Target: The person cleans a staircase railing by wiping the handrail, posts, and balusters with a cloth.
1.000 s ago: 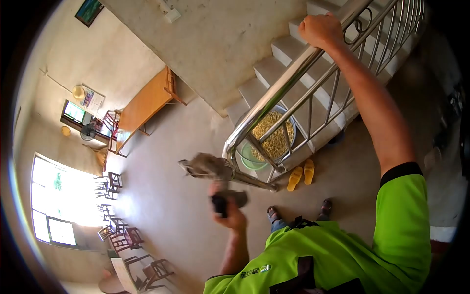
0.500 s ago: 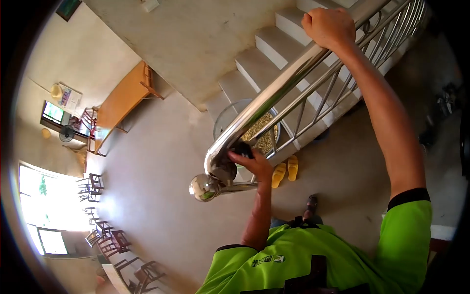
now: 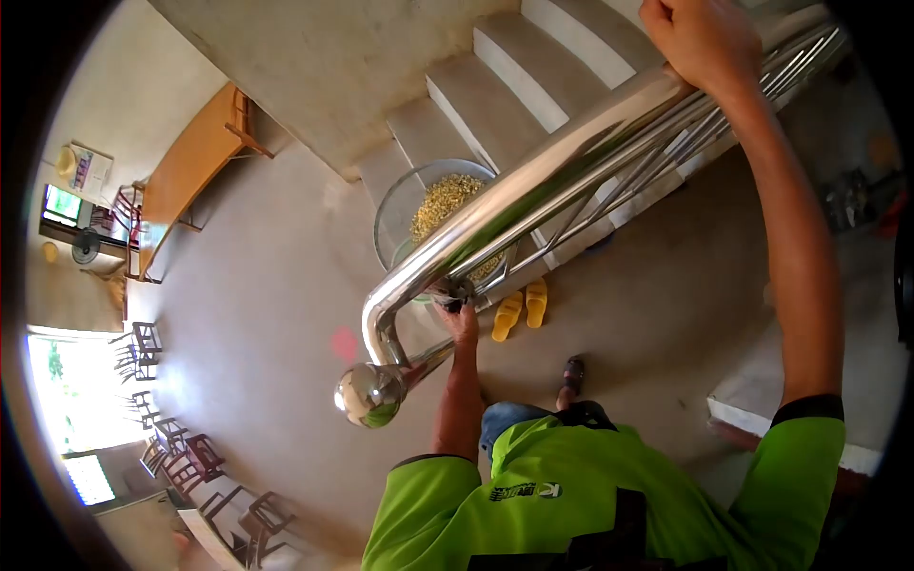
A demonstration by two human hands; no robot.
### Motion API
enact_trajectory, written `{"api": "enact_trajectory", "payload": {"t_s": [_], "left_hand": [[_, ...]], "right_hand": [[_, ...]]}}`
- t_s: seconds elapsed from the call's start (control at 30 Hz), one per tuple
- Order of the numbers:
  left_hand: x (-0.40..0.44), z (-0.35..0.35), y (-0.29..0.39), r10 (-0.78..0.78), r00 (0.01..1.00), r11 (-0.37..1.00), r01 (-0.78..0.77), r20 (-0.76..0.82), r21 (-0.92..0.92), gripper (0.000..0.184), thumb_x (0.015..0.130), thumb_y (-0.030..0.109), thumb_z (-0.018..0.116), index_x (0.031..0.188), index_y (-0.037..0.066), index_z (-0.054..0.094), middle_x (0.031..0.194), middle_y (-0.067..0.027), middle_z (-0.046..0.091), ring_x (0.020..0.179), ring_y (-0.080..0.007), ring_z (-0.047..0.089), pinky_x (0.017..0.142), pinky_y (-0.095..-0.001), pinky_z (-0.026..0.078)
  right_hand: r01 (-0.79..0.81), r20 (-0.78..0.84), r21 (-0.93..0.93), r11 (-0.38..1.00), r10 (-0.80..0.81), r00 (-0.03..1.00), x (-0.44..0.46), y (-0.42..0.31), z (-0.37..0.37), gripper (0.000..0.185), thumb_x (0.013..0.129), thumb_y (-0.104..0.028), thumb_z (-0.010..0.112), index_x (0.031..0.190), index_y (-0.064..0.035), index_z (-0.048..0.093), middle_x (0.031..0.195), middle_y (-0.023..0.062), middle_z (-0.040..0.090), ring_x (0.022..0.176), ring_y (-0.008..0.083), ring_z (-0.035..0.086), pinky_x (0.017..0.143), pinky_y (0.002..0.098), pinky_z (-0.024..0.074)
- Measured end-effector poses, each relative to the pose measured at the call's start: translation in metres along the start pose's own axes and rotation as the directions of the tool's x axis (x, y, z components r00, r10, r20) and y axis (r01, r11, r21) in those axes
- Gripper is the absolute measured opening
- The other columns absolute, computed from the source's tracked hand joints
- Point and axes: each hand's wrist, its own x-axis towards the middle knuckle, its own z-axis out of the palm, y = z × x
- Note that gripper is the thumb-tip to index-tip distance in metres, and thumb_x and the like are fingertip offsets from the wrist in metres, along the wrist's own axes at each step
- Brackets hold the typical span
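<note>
Shirt [image 3: 571,476] up close, bright green, dark bands on the sleeves, lettering across the chest! Out to the right reaches the right hand [image 3: 705,38], high at the top edge, curled closed over the thick metal rail [image 3: 533,186]; whatever lies under its fingers is hidden. Follow that rail down to the left: it bends round at the end, and just beside the bend shines a round knob [image 3: 369,394].

Now the left hand [image 3: 464,324], below the rail near that bend, fingers closed on a small dark item [image 3: 454,305], too little of it showing to say what it is. Whether the item touches the metal, I can't tell.

Down on the floor, a sandal [image 3: 571,374], then two yellow slippers [image 3: 507,316] side by side. Behind the rail sits a wide basin [image 3: 395,209] with yellow grain [image 3: 447,198] in it, at the foot of the stairs [image 3: 533,71]. Far across the room: a long table [image 3: 186,157], a row of chairs [image 3: 143,343], a fan [image 3: 86,246], and a bright window [image 3: 67,390]!
</note>
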Motion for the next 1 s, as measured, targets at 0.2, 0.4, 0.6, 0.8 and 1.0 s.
{"api": "enact_trajectory", "payload": {"t_s": [0.2,0.4,0.6,0.8,1.0], "left_hand": [[0.006,0.002,-0.055,0.027,1.0,1.0,-0.027,-0.012,0.016,0.048,0.082,0.002,0.066,0.125,0.006,0.044,0.109,-0.0092,0.059,0.091,-0.0165,0.059,0.078,-0.0292,0.05],[0.016,0.002,-0.076,-0.711,0.702,0.7,0.713,-0.052,0.044,0.019,0.089,0.006,0.054,0.107,0.007,0.057,0.099,-0.0064,0.063,0.073,-0.021,0.063,0.057,-0.0328,0.051],[0.01,0.002,-0.062,-0.687,0.719,0.338,0.447,0.108,-0.828,0.036,0.086,-0.002,0.047,0.119,0.005,0.058,0.113,-0.0089,0.062,0.097,-0.0289,0.06,0.085,-0.0476,0.054],[0.001,0.022,0.084,-0.573,0.796,0.066,0.283,0.196,-0.957,0.049,0.085,-0.004,0.037,0.132,0.001,0.051,0.13,-0.0162,0.054,0.112,-0.0353,0.056,0.097,-0.0473,0.052],[-0.025,0.019,0.225,-0.455,0.831,0.303,0.482,0.32,-0.822,0.047,0.081,-0.008,0.043,0.127,-0.003,0.05,0.129,-0.024,0.051,0.113,-0.0395,0.056,0.096,-0.0519,0.052]], "right_hand": [[-0.096,0.098,0.097,0.991,0.086,0.991,0.003,-0.02,-0.019,0.029,0.082,-0.025,0.063,0.065,-0.0015,0.064,0.065,0.0206,0.062,0.068,0.0399,0.065,0.065,0.0478,0.0507],[-0.005,0.003,0.01,1.0,0.005,1.0,0.006,-0.019,-0.013,0.031,0.084,-0.027,0.062,0.065,-0.0027,0.064,0.062,0.0189,0.062,0.063,0.0384,0.065,0.064,0.0464,0.0512],[-0.25,0.306,0.108,0.962,0.207,0.929,0.017,-0.017,-0.029,0.031,0.083,-0.029,0.061,0.066,-0.0047,0.067,0.066,0.0172,0.066,0.066,0.0363,0.067,0.067,0.0458,0.0531],[-0.172,0.381,0.019,0.985,0.152,0.912,0.015,0.003,-0.012,0.036,0.093,-0.035,0.047,0.077,-0.0136,0.07,0.055,0.0052,0.065,0.058,0.0264,0.067,0.067,0.0393,0.0548],[-0.175,0.336,0.053,0.983,0.147,0.93,0.003,0.006,-0.005,0.038,0.092,-0.034,0.045,0.075,-0.0114,0.071,0.056,0.0061,0.065,0.06,0.0273,0.067,0.067,0.0407,0.0551]]}}
